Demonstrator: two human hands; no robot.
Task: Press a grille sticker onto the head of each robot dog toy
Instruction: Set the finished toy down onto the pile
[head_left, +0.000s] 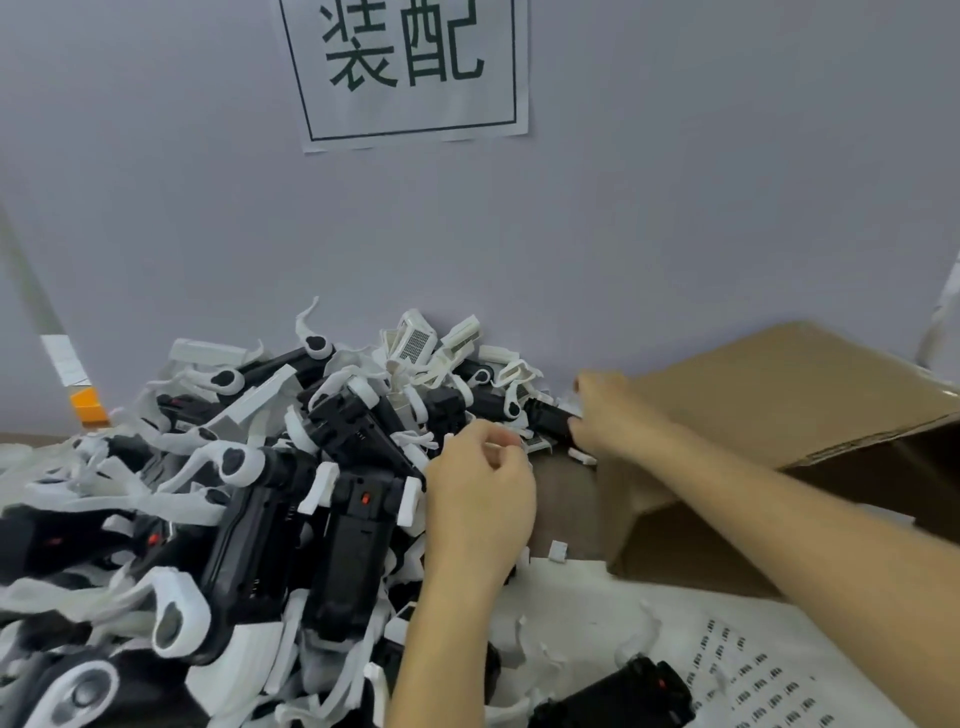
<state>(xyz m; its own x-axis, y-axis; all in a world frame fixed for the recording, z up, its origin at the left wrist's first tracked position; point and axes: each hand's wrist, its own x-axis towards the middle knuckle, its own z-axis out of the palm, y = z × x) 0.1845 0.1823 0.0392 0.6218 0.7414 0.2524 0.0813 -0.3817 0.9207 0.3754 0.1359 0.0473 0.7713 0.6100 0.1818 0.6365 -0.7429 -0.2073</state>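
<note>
While reaching: R hand (602, 410) on toy (550, 418)

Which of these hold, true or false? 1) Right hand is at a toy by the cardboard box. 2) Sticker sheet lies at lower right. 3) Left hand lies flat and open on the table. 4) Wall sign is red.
1) True: the right hand grips a black and white plastic robot dog toy beside the brown cardboard box.
2) True: the white sticker sheet lies there.
3) False: the left hand is raised, fingers curled, pinching something small.
4) False: the white paper wall sign has dark characters.
</note>
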